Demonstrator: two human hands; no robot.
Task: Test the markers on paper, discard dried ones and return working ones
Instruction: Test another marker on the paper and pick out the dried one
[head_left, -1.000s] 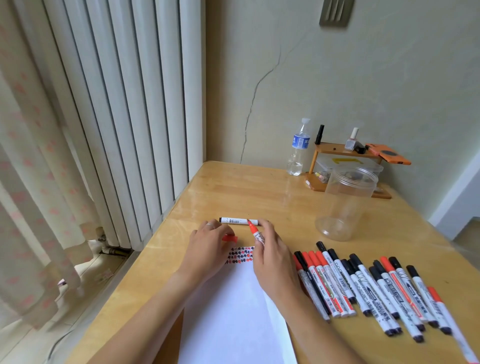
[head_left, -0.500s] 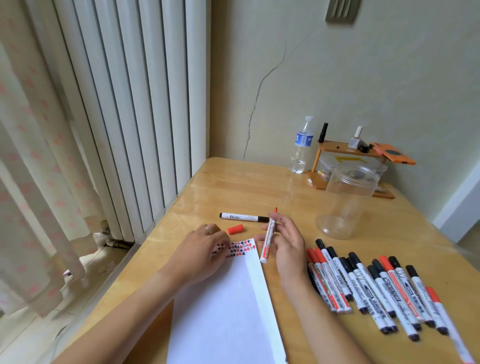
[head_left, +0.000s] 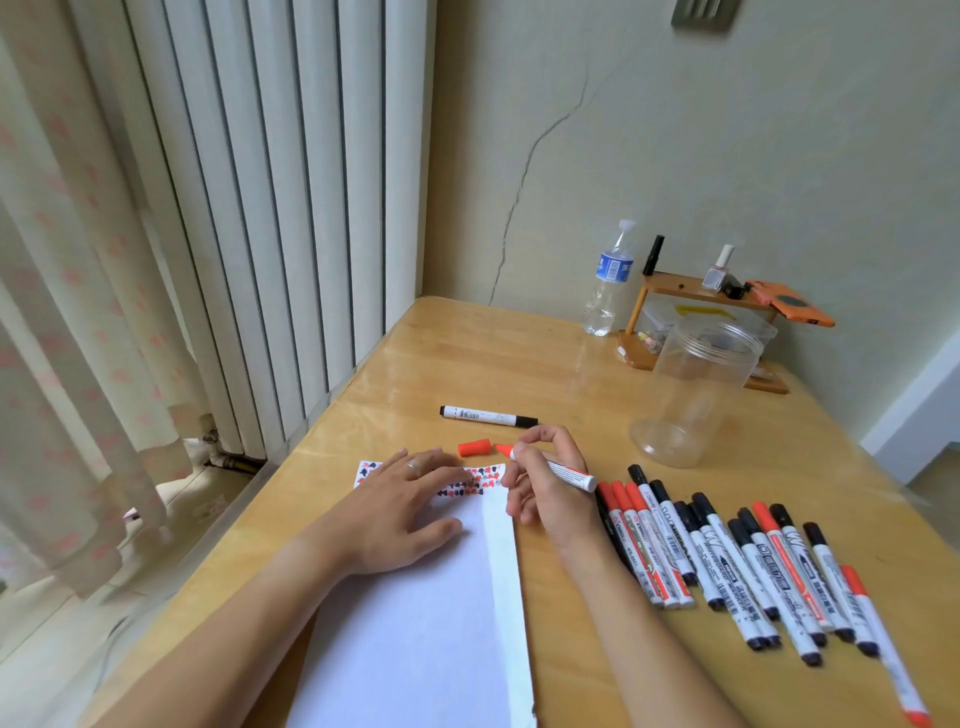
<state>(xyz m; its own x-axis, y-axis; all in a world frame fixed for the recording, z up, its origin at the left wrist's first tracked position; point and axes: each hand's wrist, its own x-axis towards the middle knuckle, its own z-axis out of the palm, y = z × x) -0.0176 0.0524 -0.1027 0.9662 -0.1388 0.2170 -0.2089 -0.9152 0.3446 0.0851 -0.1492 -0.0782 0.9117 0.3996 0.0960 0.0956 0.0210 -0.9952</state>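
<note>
Paper (head_left: 415, 597) on worktop (head_left: 467, 358), left hand (head_left: 400, 514) flat on it. Right hand (head_left: 540, 493) grips uncapped red marker (head_left: 550, 466), tip at paper's far edge; one red cap (head_left: 474, 447) beside. Labels unreadable.

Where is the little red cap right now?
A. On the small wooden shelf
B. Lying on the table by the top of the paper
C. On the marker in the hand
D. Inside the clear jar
B: the red cap lies on the table just past the paper, while the right hand holds the uncapped red marker, its tip pointing at the cap.
</note>
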